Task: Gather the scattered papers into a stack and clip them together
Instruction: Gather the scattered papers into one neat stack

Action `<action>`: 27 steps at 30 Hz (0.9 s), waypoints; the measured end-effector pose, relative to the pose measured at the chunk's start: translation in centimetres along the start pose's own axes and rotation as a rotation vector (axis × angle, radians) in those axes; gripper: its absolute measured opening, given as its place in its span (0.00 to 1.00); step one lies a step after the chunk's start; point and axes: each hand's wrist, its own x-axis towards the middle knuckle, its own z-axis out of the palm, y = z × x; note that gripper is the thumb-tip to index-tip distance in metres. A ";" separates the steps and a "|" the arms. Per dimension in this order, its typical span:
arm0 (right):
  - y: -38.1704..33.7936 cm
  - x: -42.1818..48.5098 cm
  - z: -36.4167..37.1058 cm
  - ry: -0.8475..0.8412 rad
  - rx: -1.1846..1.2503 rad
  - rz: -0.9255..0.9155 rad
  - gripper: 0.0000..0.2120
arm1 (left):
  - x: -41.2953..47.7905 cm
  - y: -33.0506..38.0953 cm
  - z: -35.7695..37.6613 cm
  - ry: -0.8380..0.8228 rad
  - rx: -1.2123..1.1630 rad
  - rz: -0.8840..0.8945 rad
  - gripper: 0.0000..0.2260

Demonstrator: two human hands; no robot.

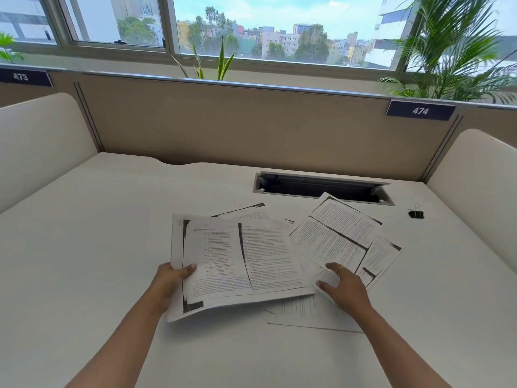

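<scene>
On the white desk (98, 233) the papers (335, 236) lie fanned and overlapping. They look thin, floppy and slippery, best pinched at an edge. The left hand (170, 278) grips a big printed sheet (240, 259); the right hand (345, 287) presses open-fingered on others. A binder clip (416, 213) waits far right.

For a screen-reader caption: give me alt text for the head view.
A person's left hand lifts a printed white paper sheet off a white desk while the right hand presses overlapping printed sheets. A small black binder clip lies apart, far right.
</scene>
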 end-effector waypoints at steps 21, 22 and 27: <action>1.9 1.7 1.3 0.025 -0.515 -0.082 0.21 | -0.8 0.5 0.3 0.019 0.057 -0.113 0.15; 1.9 1.8 1.2 0.043 -0.502 -0.099 0.20 | -0.9 0.6 0.3 0.019 0.057 -0.113 0.13; 1.8 2.2 0.7 0.079 -0.505 -0.084 0.14 | -0.9 0.6 0.2 0.025 0.049 -0.113 0.14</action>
